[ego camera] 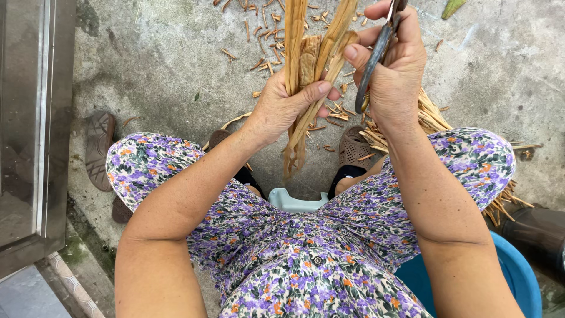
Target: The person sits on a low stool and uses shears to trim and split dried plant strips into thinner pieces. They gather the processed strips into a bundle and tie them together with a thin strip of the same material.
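The person sits low over a bare concrete floor [165, 65], knees apart, in a purple floral garment [306, 247]. The left hand [281, 109] is held out in front of the body, its fingers [315, 91] closed around a bundle of long tan fibre strips [306, 65]. The strips stand roughly upright in the fist: the upper ends run out of the top of the view, the lower ends hang loose below the hand, just above the floor between the feet.

The right hand [395, 70] is raised beside the bundle, on its right. Its fingers are closed on a pair of dark metal scissors [376, 56]; one handle loop shows below the thumb, and the blades point upward and leave the top edge of the view. The right thumb tip touches the nearest strip of the bundle. Whether the blades are open cannot be told.

Short tan offcuts [265, 53] lie scattered on the floor beyond the hands. A pile of the same strips [432, 121] lies behind the right wrist and over the right knee. A brown sandal [99, 147] lies on the floor to the left of the left knee. A pale stool edge [294, 201] shows between the thighs. A blue basin [518, 271] sits at the lower right, touching the right forearm in the view
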